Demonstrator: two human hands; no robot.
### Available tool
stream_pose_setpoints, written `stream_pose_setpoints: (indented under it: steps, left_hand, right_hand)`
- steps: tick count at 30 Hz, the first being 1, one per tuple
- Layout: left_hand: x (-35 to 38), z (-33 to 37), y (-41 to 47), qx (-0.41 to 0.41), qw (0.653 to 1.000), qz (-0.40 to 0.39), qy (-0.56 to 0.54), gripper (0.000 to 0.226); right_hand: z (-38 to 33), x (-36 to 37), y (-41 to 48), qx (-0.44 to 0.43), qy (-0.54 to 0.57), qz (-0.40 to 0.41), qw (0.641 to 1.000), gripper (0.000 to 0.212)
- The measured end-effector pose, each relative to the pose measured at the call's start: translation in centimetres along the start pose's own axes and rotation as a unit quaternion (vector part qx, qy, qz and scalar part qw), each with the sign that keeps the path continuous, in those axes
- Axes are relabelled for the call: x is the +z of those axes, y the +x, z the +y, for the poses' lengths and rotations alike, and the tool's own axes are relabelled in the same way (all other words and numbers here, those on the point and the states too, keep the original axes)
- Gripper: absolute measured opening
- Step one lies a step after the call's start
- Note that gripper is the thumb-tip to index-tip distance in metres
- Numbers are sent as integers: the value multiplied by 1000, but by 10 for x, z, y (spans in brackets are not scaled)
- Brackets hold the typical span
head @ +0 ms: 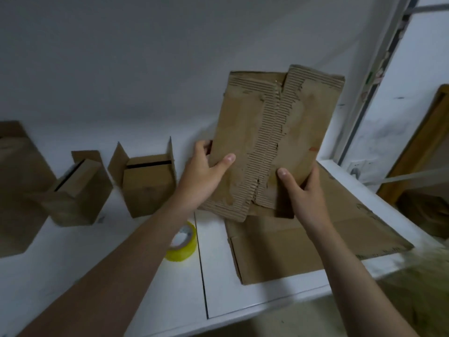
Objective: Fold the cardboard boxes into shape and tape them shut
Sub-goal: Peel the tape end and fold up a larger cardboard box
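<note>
Tape lies nearest: one yellow roll (182,242) flat on the white table (121,251), at about seven o'clock from the held cardboard, with the left forearm crossing in front of it. At five o'clock from that cardboard, flat cardboard (291,244) is spread on the tabletop; whether it is one sheet or several stacked I cannot tell. Two hands hold one flattened box (267,142) above it. The left hand (202,171) grips the box's left edge, thumb laid across the front face and fingers curled behind. The right hand (301,190) grips the lower right part in the same way, thumb on the front and fingers wrapped behind. The flattened box is raised off the table and leans toward one o'clock; its outer paper is torn away in a ragged strip down the middle, baring the corrugation. Farther off, at nine o'clock, three folded-up boxes stand on the table. The first small box (148,188) has two flaps standing upright and a dark slot across its top. The second small box (77,193), beside it at nine o'clock, shows one raised flap and a dark gap. The large box (17,190) is cut off by the picture's left edge. What any of the three holds cannot be seen. Behind everything rises a pale wall (121,57), and at three o'clock a wooden frame (422,147) leans.
</note>
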State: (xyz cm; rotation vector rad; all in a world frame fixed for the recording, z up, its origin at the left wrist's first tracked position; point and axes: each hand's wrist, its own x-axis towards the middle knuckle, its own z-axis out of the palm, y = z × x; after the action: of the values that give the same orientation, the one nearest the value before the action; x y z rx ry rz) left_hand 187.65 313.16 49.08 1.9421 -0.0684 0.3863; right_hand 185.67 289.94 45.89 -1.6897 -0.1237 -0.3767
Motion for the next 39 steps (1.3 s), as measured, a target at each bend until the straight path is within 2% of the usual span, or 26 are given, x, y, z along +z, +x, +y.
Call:
stream_pose_setpoints:
  steps: [3,5,7,10,14,16,19,20,22,23,24,25,26,27,28,29,30,31,35,39]
  left_hand:
    - [-56,25,-34,25,999,24,30,37]
    - [-99,41,-65,15,996,33,78,36]
    - [-142,52,-98,-16,995,42,93,40]
    - [-207,60,-150,-63,992,58,94,35]
    - [-271,59,-215,-147,985,82,45,36]
    - [-292,51,-242,-191,973,131,14,46]
    - [-310,35,-279,-259,942,212,10,86]
    - [-312,30,-291,-286,932,221,23,97]
    - [-319,17,-307,-313,924,216,33,103]
    - [-320,8,-307,-314,925,212,22,99]
    - [-320,-6,-313,-317,918,239,22,88]
    - [-328,-22,-324,-294,908,291,70,71]
    - [-337,-34,-326,-308,868,363,140,55]
    - [-341,-39,-321,-356,822,396,202,47]
    - [-340,-44,-320,-388,821,332,257,51]
    - [-337,-58,-308,-363,841,248,314,57]
    - [-337,-67,-304,-361,866,133,320,61]
    - [-341,-72,-304,-363,869,83,327,64]
    - [-349,-88,-290,-368,844,84,382,70]
    - [-367,-96,-284,-357,857,132,347,65]
  right_hand:
    - [-41,17,-46,4,13,-31,999,68]
    - [-68,33,-75,4,10,-65,998,58]
    - [-92,51,-100,12,8,-109,994,54]
    - [-124,84,-134,21,-12,-190,981,61]
    - [-158,135,-163,15,-37,-285,958,53]
    - [-169,164,-172,4,-50,-327,944,49]
    - [-173,210,-187,-1,-77,-403,912,52]
    - [-170,225,-192,-1,-94,-423,901,58]
    - [-160,251,-201,2,-127,-454,882,66]
    - [-155,262,-205,2,-130,-463,877,66]
    - [-149,272,-209,-3,-130,-468,874,64]
    - [-143,280,-212,-17,-138,-467,873,62]
    - [-136,288,-216,-42,-160,-463,871,59]
    - [-128,296,-219,-68,-188,-461,865,56]
    - [-120,304,-223,-85,-210,-463,857,54]
    - [-112,311,-228,-90,-220,-468,851,53]
    - [-103,317,-231,-88,-223,-474,847,53]
    - [-94,322,-234,-82,-222,-480,845,53]
    - [-73,333,-237,-40,-184,-497,847,53]
    - [-77,342,-232,-38,-131,-472,871,49]
